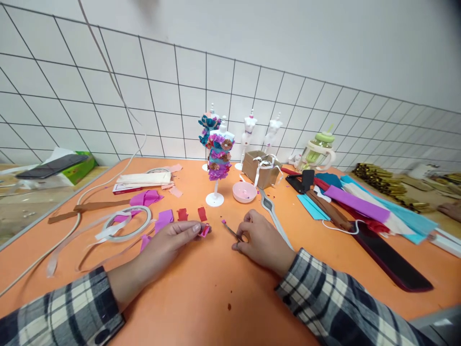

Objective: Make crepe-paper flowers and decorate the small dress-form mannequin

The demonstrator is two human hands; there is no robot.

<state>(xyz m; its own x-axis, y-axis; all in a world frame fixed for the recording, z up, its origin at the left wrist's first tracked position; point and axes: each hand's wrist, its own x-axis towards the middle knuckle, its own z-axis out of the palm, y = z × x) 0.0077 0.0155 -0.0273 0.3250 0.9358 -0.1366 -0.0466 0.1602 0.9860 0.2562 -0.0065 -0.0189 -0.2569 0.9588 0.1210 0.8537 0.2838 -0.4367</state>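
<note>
My left hand (173, 239) rests on the orange table (201, 298) and pinches a small pink paper piece (205, 231) between its fingertips. My right hand (261, 240) lies closed just to the right, gripping thin tweezers (230, 229) whose tip holds a tiny pink bit. Two red paper scraps (192, 214) and purple crepe pieces (163, 219) lie just behind my left hand. A small white mannequin stand (218, 161) dressed in purple and pink paper flowers stands behind them, next to a pink bowl (244, 191).
Tape rolls (126, 223) and loose strips lie at left. A brown box (261, 168), further mannequins (248, 132), a green-lidded cup (319, 151), coloured crepe sheets (363, 204) and a dark flat case (391, 257) lie at right. Another person's hand (450, 210) shows at far right.
</note>
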